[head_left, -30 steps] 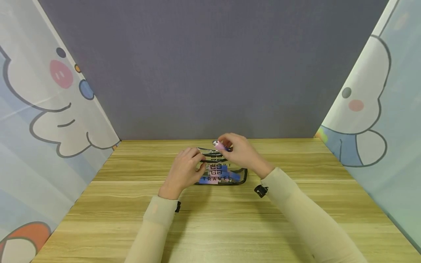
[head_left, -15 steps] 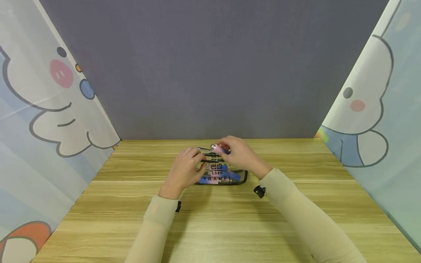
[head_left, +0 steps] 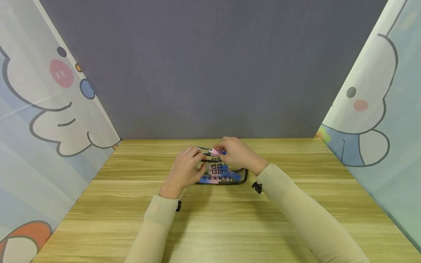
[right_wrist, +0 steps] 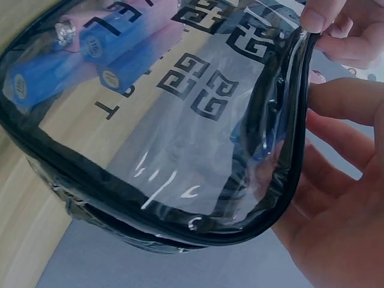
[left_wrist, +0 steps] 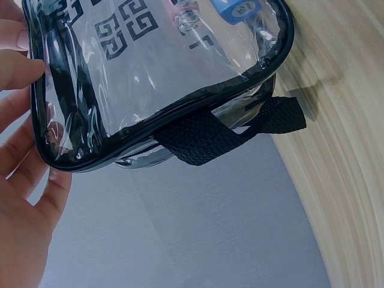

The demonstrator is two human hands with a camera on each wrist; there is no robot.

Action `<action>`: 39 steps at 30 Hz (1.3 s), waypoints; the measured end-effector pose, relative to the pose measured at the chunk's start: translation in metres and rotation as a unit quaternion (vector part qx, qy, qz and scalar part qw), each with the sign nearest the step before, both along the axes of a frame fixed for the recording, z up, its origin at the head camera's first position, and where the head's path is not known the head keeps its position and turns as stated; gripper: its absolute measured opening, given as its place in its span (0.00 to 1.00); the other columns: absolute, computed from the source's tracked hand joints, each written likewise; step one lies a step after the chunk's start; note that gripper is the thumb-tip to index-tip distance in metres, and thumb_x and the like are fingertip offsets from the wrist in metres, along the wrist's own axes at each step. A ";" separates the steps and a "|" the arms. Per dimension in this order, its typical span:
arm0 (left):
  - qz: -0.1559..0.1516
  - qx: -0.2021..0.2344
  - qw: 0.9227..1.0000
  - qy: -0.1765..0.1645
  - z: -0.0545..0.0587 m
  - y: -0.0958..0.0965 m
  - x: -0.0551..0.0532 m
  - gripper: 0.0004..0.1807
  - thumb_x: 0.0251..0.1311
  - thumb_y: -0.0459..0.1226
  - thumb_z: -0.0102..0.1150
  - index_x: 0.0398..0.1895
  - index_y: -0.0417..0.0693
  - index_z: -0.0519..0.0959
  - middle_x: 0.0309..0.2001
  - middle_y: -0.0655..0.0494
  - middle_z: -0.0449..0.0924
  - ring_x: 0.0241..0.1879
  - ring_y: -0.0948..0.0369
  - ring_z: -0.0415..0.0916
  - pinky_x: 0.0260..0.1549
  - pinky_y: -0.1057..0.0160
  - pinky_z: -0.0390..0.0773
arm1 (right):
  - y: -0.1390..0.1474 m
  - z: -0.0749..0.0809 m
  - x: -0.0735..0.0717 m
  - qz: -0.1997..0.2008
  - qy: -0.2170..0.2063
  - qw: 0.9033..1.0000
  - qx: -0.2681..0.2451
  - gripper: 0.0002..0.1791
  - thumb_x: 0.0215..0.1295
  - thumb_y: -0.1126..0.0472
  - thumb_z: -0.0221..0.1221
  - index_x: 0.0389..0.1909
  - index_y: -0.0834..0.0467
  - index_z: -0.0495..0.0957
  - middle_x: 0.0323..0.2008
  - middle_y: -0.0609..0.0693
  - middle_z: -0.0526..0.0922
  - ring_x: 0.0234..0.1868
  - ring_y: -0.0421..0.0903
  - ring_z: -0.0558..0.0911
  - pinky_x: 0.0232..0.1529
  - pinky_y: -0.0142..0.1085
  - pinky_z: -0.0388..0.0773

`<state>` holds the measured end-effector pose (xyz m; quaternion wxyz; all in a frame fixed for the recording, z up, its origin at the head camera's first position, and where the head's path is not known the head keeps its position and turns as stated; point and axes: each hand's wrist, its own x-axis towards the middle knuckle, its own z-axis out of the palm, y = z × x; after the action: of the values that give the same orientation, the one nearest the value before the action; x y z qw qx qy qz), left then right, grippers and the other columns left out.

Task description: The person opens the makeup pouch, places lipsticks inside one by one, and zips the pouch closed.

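Observation:
A clear travel pouch (head_left: 245, 176) with black piping and printed lettering stands at the far middle of the table. My left hand (head_left: 185, 168) pinches its upper rim at the left of the opening. In my right hand (head_left: 239, 154), thumb and fingers grip a pink-and-blue tube (head_left: 215, 152) with a shiny end, held sideways at the pouch's mouth. Several similar tubes (right_wrist: 123, 33) lie in the bottom of the pouch. The right wrist view shows the right fingers behind the clear wall, where the held tube is mostly hidden.
The wood-grain table (head_left: 210, 226) runs back to a dark grey panel (head_left: 210, 73). Cartoon-printed curtains (head_left: 29, 120) hang along both sides. A black strap handle (left_wrist: 204, 138) sticks out from the pouch's end.
The right hand has brought the tube down and slightly left, from above the pouch into its opening. The left hand keeps its grip on the rim and stays in place.

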<state>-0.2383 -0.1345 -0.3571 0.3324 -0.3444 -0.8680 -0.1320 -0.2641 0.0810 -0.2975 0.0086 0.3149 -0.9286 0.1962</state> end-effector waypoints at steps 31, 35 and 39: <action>0.008 -0.006 1.000 0.004 0.000 0.000 -0.001 0.04 0.55 0.33 0.72 0.32 0.48 0.85 0.35 0.56 0.80 0.36 0.56 0.76 0.37 0.56 0.77 | 0.025 0.000 0.008 -0.013 0.016 0.997 -0.072 0.12 0.69 0.63 0.62 0.50 0.61 0.85 0.41 0.50 0.83 0.42 0.47 0.81 0.46 0.45 0.80; 0.010 -0.007 1.000 0.004 -0.001 0.000 -0.001 0.04 0.55 0.33 0.72 0.32 0.47 0.85 0.35 0.55 0.80 0.36 0.56 0.77 0.37 0.56 0.77 | 0.031 -0.003 0.011 -0.033 0.013 0.996 -0.082 0.11 0.70 0.61 0.62 0.49 0.60 0.85 0.41 0.49 0.82 0.42 0.47 0.80 0.46 0.45 0.79; 0.012 -0.009 1.000 0.002 -0.001 0.000 0.000 0.04 0.55 0.33 0.71 0.33 0.47 0.85 0.35 0.55 0.80 0.36 0.55 0.77 0.37 0.57 0.77 | 0.038 -0.009 0.012 -0.042 0.022 0.995 -0.090 0.10 0.69 0.61 0.63 0.47 0.61 0.86 0.40 0.49 0.82 0.42 0.47 0.80 0.46 0.46 0.79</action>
<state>-0.2387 -0.1349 -0.3579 0.3326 -0.3368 -0.8727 -0.1197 -0.2517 0.1186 -0.3069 0.0657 0.2776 -0.9191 0.2719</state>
